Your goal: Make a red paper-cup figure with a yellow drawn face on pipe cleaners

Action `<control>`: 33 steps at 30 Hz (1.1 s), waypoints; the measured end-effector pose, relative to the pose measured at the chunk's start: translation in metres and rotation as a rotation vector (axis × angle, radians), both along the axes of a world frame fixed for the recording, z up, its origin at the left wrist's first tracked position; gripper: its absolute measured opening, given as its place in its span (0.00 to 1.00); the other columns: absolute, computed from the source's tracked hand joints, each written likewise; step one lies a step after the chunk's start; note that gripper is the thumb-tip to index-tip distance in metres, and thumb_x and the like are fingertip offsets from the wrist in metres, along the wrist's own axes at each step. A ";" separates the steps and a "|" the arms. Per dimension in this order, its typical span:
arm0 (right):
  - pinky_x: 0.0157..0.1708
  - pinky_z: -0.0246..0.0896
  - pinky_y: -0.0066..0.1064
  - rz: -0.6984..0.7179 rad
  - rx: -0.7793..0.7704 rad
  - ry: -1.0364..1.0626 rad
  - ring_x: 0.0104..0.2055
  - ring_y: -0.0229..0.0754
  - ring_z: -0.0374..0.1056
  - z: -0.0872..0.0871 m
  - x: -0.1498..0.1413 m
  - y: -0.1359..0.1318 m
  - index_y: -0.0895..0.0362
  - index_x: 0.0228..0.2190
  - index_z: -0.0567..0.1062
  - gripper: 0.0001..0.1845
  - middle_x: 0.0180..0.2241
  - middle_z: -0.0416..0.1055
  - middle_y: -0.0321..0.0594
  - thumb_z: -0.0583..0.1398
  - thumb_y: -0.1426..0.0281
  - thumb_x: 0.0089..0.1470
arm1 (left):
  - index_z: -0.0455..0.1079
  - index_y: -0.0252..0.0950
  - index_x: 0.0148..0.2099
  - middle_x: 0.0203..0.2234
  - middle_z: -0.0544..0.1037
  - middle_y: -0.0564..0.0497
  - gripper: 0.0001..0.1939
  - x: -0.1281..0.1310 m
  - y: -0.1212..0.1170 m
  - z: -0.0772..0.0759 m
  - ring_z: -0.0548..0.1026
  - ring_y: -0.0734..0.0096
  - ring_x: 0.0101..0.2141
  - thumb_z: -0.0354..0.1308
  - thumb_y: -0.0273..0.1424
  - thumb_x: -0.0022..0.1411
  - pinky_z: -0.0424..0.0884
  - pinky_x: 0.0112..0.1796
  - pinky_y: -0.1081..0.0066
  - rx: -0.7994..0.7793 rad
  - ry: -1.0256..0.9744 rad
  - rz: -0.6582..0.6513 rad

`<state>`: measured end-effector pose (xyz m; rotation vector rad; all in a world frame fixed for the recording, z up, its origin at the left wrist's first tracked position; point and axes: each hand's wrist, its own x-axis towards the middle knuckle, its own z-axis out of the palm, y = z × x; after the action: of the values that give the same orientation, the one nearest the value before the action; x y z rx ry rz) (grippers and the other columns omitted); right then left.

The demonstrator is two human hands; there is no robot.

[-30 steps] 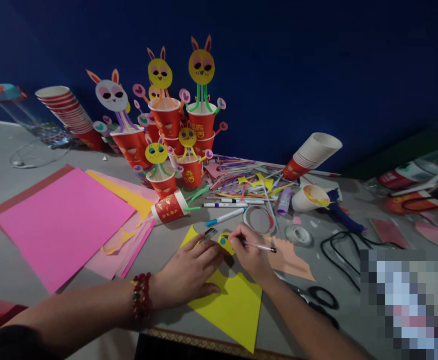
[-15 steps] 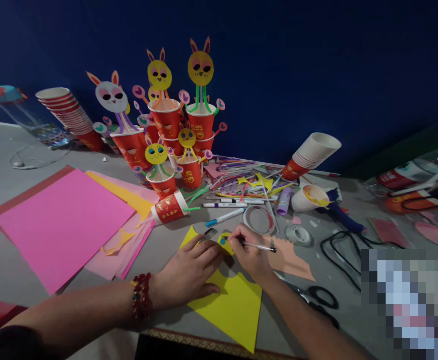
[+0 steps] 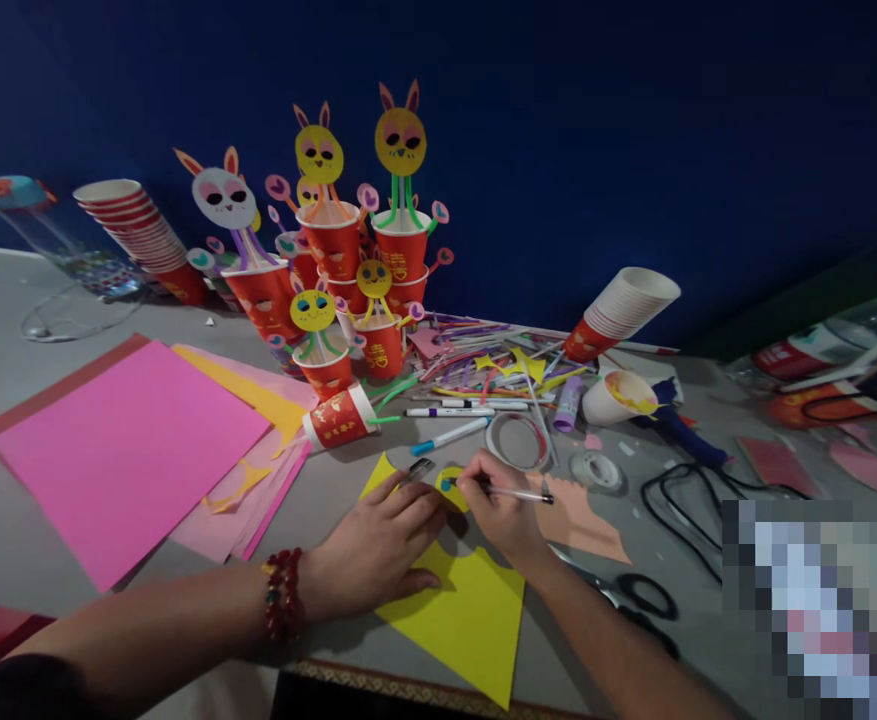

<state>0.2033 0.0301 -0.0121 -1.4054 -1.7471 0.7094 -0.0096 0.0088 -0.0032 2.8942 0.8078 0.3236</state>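
I can't make out a single word from here. Small gold characters stand on the tipped cup (image 3: pixel 340 415), the front cup (image 3: pixel 381 345) and a back cup (image 3: pixel 402 250); the bottle (image 3: pixel 828 343)'s red label (image 3: pixel 781 360) is a blur.

The one view comes from the person's own head, above and behind the hands (image 3: pixel 378 548), facing forward and down. It is near enough that the forearms (image 3: pixel 175 615) run in from below. The wide view shows the table (image 3: pixel 550 662) around the hands, cups (image 3: pixel 380 346) beyond them and, farthest, the wall (image 3: pixel 558 150).
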 end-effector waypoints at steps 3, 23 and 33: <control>0.25 0.51 0.28 -0.005 0.005 0.008 0.22 0.37 0.59 0.001 0.000 0.000 0.53 0.21 0.64 0.11 0.18 0.61 0.30 0.55 0.73 0.53 | 0.62 0.33 0.63 0.55 0.72 0.44 0.37 0.000 0.000 0.001 0.65 0.53 0.59 0.58 0.53 0.63 0.54 0.64 0.51 0.003 -0.001 -0.004; 0.24 0.51 0.27 -0.047 0.036 0.056 0.21 0.36 0.56 0.002 0.000 0.000 0.53 0.21 0.63 0.11 0.18 0.58 0.28 0.55 0.73 0.54 | 0.61 0.33 0.65 0.56 0.71 0.43 0.37 0.000 0.000 0.002 0.66 0.52 0.59 0.58 0.52 0.64 0.54 0.64 0.50 -0.031 -0.002 -0.005; 0.25 0.51 0.28 -0.048 0.033 0.046 0.21 0.36 0.56 0.000 0.000 0.000 0.53 0.21 0.63 0.11 0.18 0.58 0.28 0.55 0.73 0.54 | 0.60 0.33 0.65 0.57 0.71 0.43 0.37 0.000 0.000 0.003 0.66 0.52 0.59 0.58 0.52 0.64 0.55 0.64 0.51 -0.028 0.014 -0.001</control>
<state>0.2032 0.0300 -0.0116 -1.3934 -1.6766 0.6795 -0.0096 0.0090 -0.0004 2.8740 0.8063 0.2899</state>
